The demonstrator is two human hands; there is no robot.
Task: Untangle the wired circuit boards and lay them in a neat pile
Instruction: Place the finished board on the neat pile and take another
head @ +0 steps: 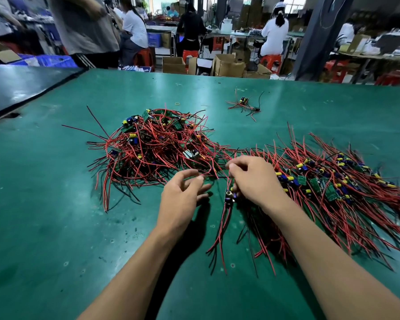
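Observation:
A tangled heap of small green circuit boards with red and black wires (157, 146) lies on the green table (44, 204), left of centre. A flatter, combed-out pile of boards (333, 183) spreads to the right, wires fanning toward me. My right hand (256, 181) grips one board (229, 198) by its upper wires, and the board's lower leads trail down toward me. My left hand (183, 199) hovers beside it with loosely curled fingers, a red wire running past its fingertips; I cannot tell whether it pinches that wire.
A few stray wired boards (244, 103) lie farther back on the table, with a rubber band (177, 103) nearby. A dark table (21, 86) adjoins at the far left. People sit and stand at benches beyond, among cardboard boxes and blue crates.

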